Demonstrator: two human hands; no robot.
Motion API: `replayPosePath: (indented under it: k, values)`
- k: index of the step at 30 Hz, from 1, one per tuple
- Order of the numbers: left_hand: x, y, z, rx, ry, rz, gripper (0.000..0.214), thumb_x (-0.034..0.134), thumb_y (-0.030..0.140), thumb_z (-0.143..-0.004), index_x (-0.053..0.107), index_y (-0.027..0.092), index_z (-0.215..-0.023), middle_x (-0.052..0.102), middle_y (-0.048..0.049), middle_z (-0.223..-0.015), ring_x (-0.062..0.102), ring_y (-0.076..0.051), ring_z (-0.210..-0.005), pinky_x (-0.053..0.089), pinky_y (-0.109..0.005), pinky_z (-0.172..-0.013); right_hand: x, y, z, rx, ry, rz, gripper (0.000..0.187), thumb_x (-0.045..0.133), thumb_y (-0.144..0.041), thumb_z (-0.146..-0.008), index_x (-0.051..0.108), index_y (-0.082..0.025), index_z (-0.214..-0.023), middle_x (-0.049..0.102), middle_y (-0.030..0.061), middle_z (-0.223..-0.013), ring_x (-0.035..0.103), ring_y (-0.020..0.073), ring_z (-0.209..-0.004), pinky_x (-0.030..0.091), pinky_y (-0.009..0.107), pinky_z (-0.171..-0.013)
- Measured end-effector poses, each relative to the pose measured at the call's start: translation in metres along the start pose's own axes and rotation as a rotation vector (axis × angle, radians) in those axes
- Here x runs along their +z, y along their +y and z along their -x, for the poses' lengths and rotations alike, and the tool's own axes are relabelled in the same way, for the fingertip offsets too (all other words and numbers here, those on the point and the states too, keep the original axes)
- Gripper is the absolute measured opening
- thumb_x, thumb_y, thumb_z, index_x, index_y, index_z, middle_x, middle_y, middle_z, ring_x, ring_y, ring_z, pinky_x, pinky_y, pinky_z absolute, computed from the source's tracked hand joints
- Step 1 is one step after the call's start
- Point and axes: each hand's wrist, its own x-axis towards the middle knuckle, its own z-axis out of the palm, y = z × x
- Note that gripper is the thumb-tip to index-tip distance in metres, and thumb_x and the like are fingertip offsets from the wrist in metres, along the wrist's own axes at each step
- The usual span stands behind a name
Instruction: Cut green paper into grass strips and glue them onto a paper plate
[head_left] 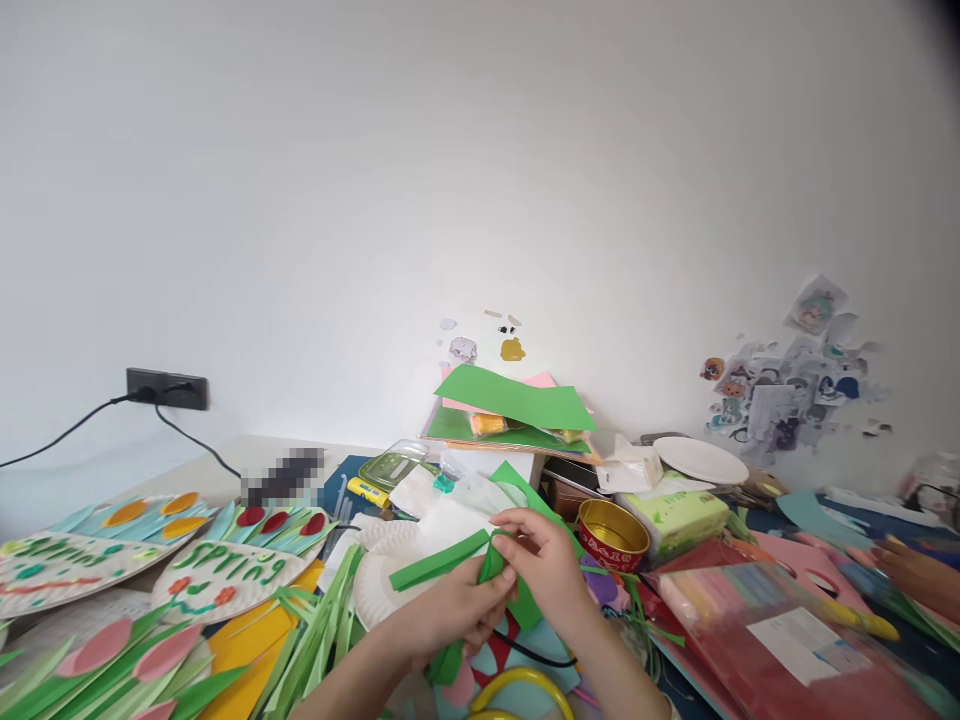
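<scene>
Both hands meet at the middle of the desk over a strip of green paper point(491, 565). My left hand point(465, 605) is closed on its lower part, and more green paper hangs below that hand. With thumb and fingers pinched, my right hand point(536, 555) grips the strip's upper end. Another green paper strip point(439, 560) lies just behind, across a white paper plate point(371, 590). Under the hands are yellow scissor handles point(525, 685) and red and light blue paper pieces, partly hidden.
Paper plates lettered "Spring" point(232, 585) lie left, near cut green strips point(322, 620). A red and gold tin point(613, 535) and a tissue pack point(671, 515) stand right of centre. Stacked coloured paper point(517, 400) rises against the wall. At far right is another person's hand point(911, 570).
</scene>
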Motion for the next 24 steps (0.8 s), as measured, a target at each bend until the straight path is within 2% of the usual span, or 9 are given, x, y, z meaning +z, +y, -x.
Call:
replayPosePath:
  k: [4,6,8,11,13,15,17,19,24]
  values:
    - [-0.001,0.003,0.001,0.165,-0.125,0.143,0.041,0.048,0.061,-0.076,0.040,0.021,-0.077,0.038,0.0112,-0.055,0.026,-0.003,-0.038,0.025,-0.019,-0.039,-0.004,-0.002,-0.008,-0.068,0.057,0.078,0.011,0.061,-0.028,-0.072,0.067,-0.019,-0.077,0.062,0.0023,-0.069,0.059,0.0188,-0.066,0.046,0.028,-0.061]
    - [-0.005,0.004,0.000,0.219,-0.121,0.168,0.040,0.045,0.060,-0.077,0.043,0.020,-0.076,0.041,0.0102,-0.055,0.029,-0.003,-0.036,0.029,-0.020,-0.039,-0.002,-0.003,-0.017,-0.079,0.034,0.077,0.012,0.061,-0.027,-0.072,0.066,-0.019,-0.079,0.064,0.0029,-0.070,0.060,0.0194,-0.068,0.047,0.029,-0.063]
    - [-0.013,0.006,-0.002,0.234,-0.030,0.178,0.040,0.046,0.060,-0.076,0.045,0.019,-0.075,0.043,0.0095,-0.055,0.033,-0.004,-0.035,0.031,-0.021,-0.039,0.004,-0.001,-0.027,-0.097,0.027,0.084,0.015,0.059,-0.028,-0.075,0.066,-0.018,-0.084,0.066,0.0053,-0.078,0.061,0.0206,-0.076,0.048,0.030,-0.068]
    - [-0.033,0.008,-0.005,0.253,0.285,0.225,0.039,0.050,0.058,-0.072,0.045,0.019,-0.074,0.044,0.0091,-0.055,0.033,-0.003,-0.035,0.029,-0.020,-0.039,0.017,0.009,-0.037,-0.130,-0.040,0.238,0.023,0.049,-0.024,-0.081,0.063,-0.018,-0.098,0.065,0.0086,-0.096,0.060,0.0205,-0.087,0.048,0.031,-0.074]
    - [-0.048,0.010,-0.006,0.279,0.490,0.254,0.039,0.050,0.058,-0.071,0.044,0.020,-0.073,0.041,0.0097,-0.054,0.031,-0.003,-0.035,0.028,-0.020,-0.040,0.028,0.021,-0.036,-0.120,-0.173,0.384,0.027,0.053,-0.017,-0.075,0.064,-0.019,-0.100,0.064,0.0082,-0.098,0.060,0.0210,-0.086,0.047,0.033,-0.076]
    - [-0.060,0.010,-0.008,0.308,0.610,0.269,0.038,0.047,0.059,-0.070,0.042,0.021,-0.072,0.039,0.0103,-0.054,0.031,-0.003,-0.036,0.027,-0.019,-0.042,0.039,0.032,-0.030,-0.141,-0.303,0.472,0.039,0.062,-0.010,-0.064,0.067,-0.021,-0.101,0.064,0.0075,-0.096,0.060,0.0223,-0.085,0.047,0.033,-0.077]
    - [-0.069,0.009,-0.010,0.321,0.670,0.277,0.039,0.044,0.060,-0.070,0.040,0.021,-0.072,0.036,0.0109,-0.054,0.028,-0.003,-0.036,0.024,-0.019,-0.041,0.048,0.041,-0.024,-0.248,-0.427,0.628,0.046,0.059,-0.003,-0.062,0.067,-0.020,-0.104,0.066,0.0078,-0.091,0.059,0.0236,-0.087,0.045,0.033,-0.078]
    - [-0.073,0.007,-0.012,0.313,0.698,0.280,0.040,0.044,0.062,-0.069,0.040,0.022,-0.071,0.033,0.0117,-0.053,0.023,-0.003,-0.035,0.019,-0.019,-0.040,0.053,0.046,-0.021,-0.310,-0.458,0.719,0.041,0.055,0.000,-0.063,0.070,-0.019,-0.096,0.068,0.0075,-0.080,0.056,0.0257,-0.086,0.043,0.035,-0.079]
    - [-0.070,0.005,-0.012,0.301,0.695,0.280,0.045,0.046,0.065,-0.066,0.041,0.021,-0.071,0.029,0.0121,-0.052,0.018,-0.003,-0.037,0.013,-0.020,-0.041,0.039,0.045,-0.025,-0.275,-0.319,0.707,0.028,0.049,-0.004,-0.073,0.071,-0.020,-0.081,0.067,0.0069,-0.073,0.055,0.0264,-0.080,0.041,0.036,-0.073]
